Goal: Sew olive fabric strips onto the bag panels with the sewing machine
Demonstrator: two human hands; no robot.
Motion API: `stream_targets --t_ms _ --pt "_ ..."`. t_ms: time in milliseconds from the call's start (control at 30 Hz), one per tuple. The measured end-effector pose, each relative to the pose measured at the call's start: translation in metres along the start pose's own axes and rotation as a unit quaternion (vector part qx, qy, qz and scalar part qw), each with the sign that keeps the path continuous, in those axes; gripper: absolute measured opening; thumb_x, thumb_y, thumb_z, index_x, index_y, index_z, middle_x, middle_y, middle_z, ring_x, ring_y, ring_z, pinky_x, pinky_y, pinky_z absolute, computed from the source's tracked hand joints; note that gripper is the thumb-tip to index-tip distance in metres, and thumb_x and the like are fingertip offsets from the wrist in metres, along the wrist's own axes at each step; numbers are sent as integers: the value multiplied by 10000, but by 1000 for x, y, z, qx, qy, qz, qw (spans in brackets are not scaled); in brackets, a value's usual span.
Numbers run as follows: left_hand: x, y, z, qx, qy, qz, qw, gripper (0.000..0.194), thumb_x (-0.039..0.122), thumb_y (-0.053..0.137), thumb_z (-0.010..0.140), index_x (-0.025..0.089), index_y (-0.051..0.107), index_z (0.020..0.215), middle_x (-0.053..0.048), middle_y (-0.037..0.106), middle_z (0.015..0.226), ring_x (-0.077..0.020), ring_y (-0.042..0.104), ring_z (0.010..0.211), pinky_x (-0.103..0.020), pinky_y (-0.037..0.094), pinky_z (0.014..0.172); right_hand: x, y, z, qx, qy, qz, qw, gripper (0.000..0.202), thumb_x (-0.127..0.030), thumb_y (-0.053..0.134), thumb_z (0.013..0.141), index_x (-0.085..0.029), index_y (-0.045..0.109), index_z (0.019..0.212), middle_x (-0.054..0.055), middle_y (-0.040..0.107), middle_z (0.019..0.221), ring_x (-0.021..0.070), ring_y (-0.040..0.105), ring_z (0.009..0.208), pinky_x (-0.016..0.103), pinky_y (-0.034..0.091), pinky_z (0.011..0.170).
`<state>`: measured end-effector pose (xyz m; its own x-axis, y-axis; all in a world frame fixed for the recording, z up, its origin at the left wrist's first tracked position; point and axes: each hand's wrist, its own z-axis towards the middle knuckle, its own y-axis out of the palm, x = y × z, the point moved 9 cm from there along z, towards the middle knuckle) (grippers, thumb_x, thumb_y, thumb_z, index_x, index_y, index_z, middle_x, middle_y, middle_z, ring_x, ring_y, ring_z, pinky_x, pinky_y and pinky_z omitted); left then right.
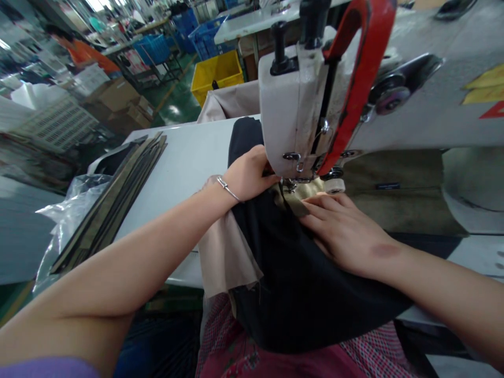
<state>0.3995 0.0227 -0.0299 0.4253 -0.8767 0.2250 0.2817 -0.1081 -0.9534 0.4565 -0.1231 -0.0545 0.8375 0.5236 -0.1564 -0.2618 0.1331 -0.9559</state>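
Note:
Dark fabric [303, 294] lies under the head of a sewing machine [283, 115] and hangs over the table edge onto my lap. My left hand [252, 173] is at the left of the needle area, fingers bent and pressed on the dark fabric, fingertips partly behind the machine head. An olive strip [293, 202] runs from the presser foot [290, 186] toward my right hand [340, 226], which lies fairly flat on the fabric with its fingers stretched toward the foot. A beige cloth piece [226, 257] hangs below my left wrist.
Long olive and black strips [114, 205] lie at the table's left, beside clear plastic [71, 205]. Olive fabric [397, 194] lies under the machine arm. Beyond are a yellow crate [218, 76], cardboard boxes [118, 100] and a person in orange [84, 52].

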Motion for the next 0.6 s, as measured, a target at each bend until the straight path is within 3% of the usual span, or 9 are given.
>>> stream_targets --t_ms 100,233,400,500,600 --pt "12 3 -19 -56 6 13 998 296 301 588 868 173 680 1118 -70 668 1142 -210 635 1063 -329 502 962 -2 1 2 -8 7 -4 1000 211 -221 518 864 -184 618 1046 118 630 1133 299 482 1093 460 345 941" --pt "22 12 -42 -97 17 55 994 414 165 482 897 190 576 1299 -78 557 1371 -204 555 1228 -357 434 1065 -4 1 3 0 7 -11 1000 216 -214 519 850 -169 616 1038 133 618 1143 300 475 1105 467 330 969" --pt "18 27 -41 -112 35 46 992 430 192 384 955 144 495 1367 -108 514 1415 -210 479 1304 -413 383 1103 -3 3 4 -18 14 -5 1000 267 -203 525 836 -171 613 1086 116 608 1167 297 472 1122 468 324 989" --pt "16 29 -31 -89 27 27 995 385 265 422 960 87 576 1265 -136 607 1280 -209 556 1195 -366 431 1054 -2 2 4 -21 19 -3 1000 250 -197 516 837 -172 618 1064 113 606 1181 295 478 1123 471 326 994" --pt "28 10 -34 -6 20 36 999 299 246 485 921 100 649 1124 -125 646 1158 -222 583 1107 -365 455 1017 -2 1 3 -14 20 -2 1000 222 -196 525 832 -171 623 1030 113 602 1211 291 481 1136 469 322 1007"
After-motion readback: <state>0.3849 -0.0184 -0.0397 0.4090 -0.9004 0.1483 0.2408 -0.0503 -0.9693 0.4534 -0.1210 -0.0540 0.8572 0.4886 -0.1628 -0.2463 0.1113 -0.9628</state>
